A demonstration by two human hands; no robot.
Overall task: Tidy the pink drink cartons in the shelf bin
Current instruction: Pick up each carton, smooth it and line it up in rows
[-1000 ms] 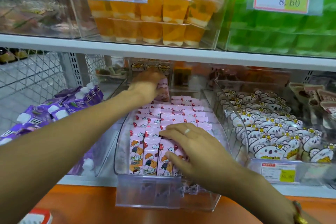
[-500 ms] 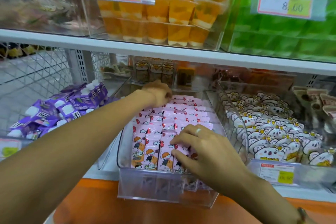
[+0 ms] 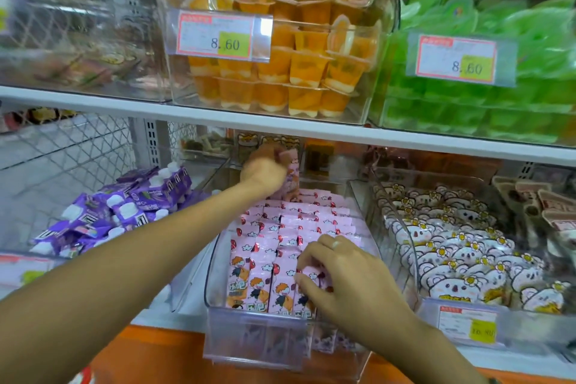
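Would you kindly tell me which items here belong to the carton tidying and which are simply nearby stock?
Part of the job:
pink cartons
clear bin
lifted carton in left hand
right hand

Just nearby:
purple pouches
koala packs
orange jelly cups
green packs

Cartons [image 3: 280, 246] in bin [image 3: 249, 349]; pouches [image 3: 124, 212] left, koala packs [image 3: 461, 256] right; jelly cups [image 3: 280, 72] above

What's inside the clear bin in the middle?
The bin holds rows of pink cartons. The right hand covers some at the front, and the left hand lifts one at the back. The bottom is hidden.
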